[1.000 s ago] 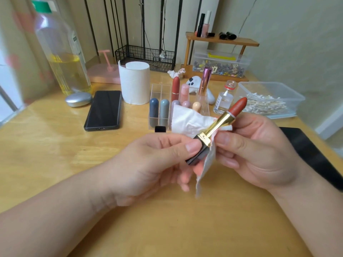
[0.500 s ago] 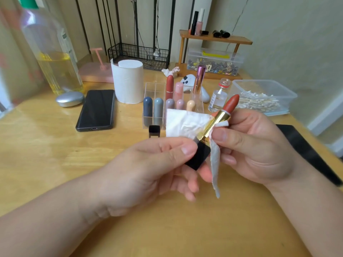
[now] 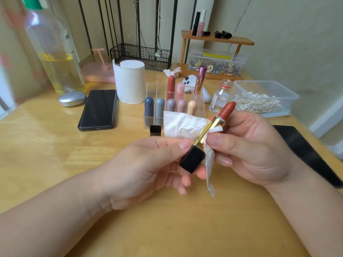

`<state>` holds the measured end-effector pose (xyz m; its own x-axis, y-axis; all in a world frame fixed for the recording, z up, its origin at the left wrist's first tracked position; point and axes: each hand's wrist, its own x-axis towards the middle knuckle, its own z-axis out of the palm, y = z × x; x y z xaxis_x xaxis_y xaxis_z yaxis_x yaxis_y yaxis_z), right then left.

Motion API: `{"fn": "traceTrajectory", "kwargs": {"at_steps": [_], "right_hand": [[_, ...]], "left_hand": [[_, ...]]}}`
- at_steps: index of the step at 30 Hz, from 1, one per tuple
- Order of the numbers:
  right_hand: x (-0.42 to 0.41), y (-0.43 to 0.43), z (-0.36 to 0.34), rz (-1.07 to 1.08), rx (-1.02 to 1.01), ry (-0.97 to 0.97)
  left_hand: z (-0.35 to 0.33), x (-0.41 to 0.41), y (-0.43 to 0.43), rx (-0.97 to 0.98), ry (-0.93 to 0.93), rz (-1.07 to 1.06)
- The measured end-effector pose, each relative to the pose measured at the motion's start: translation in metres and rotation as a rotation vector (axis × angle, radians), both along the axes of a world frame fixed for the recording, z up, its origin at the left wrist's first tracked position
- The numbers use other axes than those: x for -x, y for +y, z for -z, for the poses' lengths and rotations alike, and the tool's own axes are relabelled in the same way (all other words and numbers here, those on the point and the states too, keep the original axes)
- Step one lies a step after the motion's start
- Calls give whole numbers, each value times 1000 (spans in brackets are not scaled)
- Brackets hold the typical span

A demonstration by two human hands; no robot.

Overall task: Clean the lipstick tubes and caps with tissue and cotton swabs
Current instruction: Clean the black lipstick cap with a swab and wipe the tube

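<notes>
Left hand (image 3: 144,164) grips lipstick (image 3: 193,161) base; right hand (image 3: 256,151) seemingly pinches tissue (image 3: 181,126).

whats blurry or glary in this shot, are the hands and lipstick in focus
Head view: the lipstick, left hand and right hand are sharp; the big bottle at the left edge is smeared and bowed; pale glare lies on the table at left.

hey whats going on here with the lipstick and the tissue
A person is cleaning an open lipstick. The left hand holds it by its black base, red tip twisted up. The right hand pinches a tissue against the gold barrel. What looks like its black cap stands on the table in front of a clear organizer of other lipsticks. A box of cotton swabs sits behind, untouched.
</notes>
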<state>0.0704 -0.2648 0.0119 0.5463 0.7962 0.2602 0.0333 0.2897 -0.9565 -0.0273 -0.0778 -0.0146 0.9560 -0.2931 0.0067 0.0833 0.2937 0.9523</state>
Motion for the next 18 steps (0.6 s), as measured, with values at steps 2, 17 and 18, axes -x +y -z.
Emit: {"fn": "traceTrajectory", "kwargs": {"at_steps": [2, 17, 18], "right_hand": [[0, 0, 0, -8, -14, -1], [1, 1, -2, -11, 3, 16], [0, 0, -2, -10, 11, 10]], "left_hand": [[-1, -1, 3, -14, -33, -35], [-6, 5, -3, -6, -3, 62], [-6, 5, -3, -2, -6, 66]]}}
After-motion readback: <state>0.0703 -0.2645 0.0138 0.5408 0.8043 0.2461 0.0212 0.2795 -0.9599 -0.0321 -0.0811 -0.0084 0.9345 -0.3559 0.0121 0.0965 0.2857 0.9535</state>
